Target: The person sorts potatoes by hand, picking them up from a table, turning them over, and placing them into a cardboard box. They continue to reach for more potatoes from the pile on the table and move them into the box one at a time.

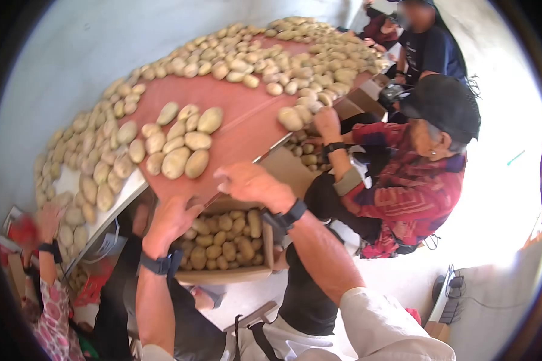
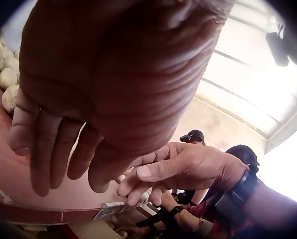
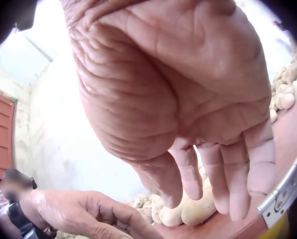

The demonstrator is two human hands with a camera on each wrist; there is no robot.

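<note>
Packing potatoes [image 1: 176, 163] from a red tabletop [image 1: 247, 120] into a carton [image 1: 223, 277], most likely, and probably at the reaching step. Holding nothing with either the left hand [image 1: 173, 218], at 10 o'clock from the carton in the head view, or the right hand [image 1: 250, 182], at 1 o'clock; showing loose, extended fingers [image 2: 43, 164] on both. Facing a cluster of potatoes on the tabletop, at 12 o'clock from the left hand and 10 o'clock from the right. Calling next, in all likelihood, for a short reach that way, curling round a few, then lowering gently toward 6 o'clock, into a carton already well filled, to avoid bruising.
</note>
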